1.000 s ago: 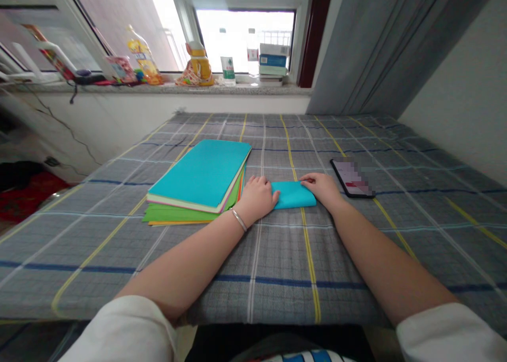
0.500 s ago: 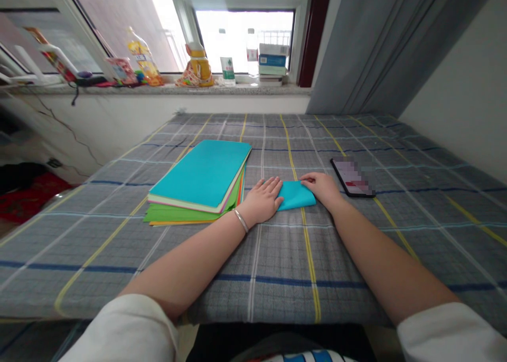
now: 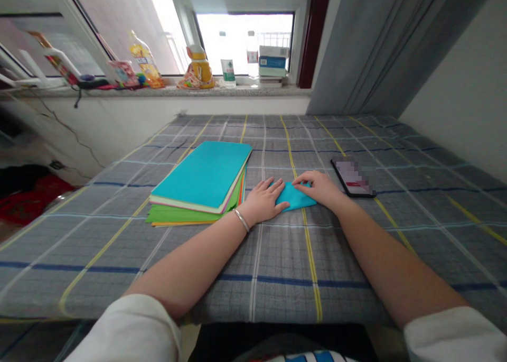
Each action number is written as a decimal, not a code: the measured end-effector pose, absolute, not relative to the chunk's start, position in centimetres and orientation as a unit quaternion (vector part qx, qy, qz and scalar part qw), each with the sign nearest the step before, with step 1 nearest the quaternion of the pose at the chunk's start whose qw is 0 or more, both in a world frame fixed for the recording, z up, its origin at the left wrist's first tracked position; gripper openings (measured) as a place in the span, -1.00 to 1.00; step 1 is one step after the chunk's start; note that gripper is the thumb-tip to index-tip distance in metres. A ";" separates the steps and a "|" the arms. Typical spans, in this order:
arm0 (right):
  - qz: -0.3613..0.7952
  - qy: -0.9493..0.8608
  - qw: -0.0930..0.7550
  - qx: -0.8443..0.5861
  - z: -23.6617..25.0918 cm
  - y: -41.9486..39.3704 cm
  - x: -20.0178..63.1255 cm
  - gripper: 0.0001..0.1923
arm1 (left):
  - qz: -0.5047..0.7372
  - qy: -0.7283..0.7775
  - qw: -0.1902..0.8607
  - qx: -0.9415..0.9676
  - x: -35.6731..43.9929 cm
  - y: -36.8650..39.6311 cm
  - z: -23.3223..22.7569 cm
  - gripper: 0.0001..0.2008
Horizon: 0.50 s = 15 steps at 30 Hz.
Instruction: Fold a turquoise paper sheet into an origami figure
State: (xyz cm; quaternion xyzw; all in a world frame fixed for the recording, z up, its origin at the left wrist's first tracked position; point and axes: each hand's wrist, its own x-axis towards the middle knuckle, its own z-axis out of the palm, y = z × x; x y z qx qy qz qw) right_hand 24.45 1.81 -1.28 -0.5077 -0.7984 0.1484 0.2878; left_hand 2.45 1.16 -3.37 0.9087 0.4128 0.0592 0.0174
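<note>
A small folded piece of teal paper lies on the grey plaid tablecloth between my two hands. My left hand lies flat, fingers spread, pressing on the paper's left part. My right hand rests on the paper's right end, its fingers curled over the upper edge. A bracelet circles my left wrist. Much of the paper is hidden under both hands.
A stack of coloured paper sheets, teal on top with green below, lies just left of my left hand. A phone lies right of my right hand. Bottles and boxes line the windowsill at the back. A grey curtain hangs at the right.
My left hand has opened from curled to flat and slid right over the paper. My right hand moved left over the paper's upper edge, so less of the paper shows.
</note>
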 end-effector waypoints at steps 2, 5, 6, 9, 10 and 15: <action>0.197 -0.820 0.229 -0.486 -1.1 1.1 23.7 -0.86 | 0.056 0.412 0.021 0.909 2.4 1.2 -3.4 -0.28; 0.246 -0.828 0.164 -0.477 -1.4 0.5 22.8 -0.87 | 0.045 0.412 0.028 0.910 2.4 1.2 -3.2 -0.25; 0.247 -0.830 0.152 -0.476 -1.6 0.5 22.6 -0.86 | 0.041 0.411 0.031 0.910 2.3 1.2 -3.1 -0.24; 0.231 -0.839 0.132 -0.475 -2.1 0.7 22.5 -0.86 | 0.026 0.407 0.041 0.912 2.3 1.2 -2.7 -0.23; 0.226 -0.840 0.128 -0.476 -2.2 0.8 22.5 -0.87 | 0.020 0.407 0.045 0.912 2.3 1.3 -2.6 -0.22; 0.210 -0.830 0.107 -0.505 -2.0 0.8 22.4 -0.87 | -0.007 0.406 0.068 0.911 2.1 1.6 -2.1 -0.17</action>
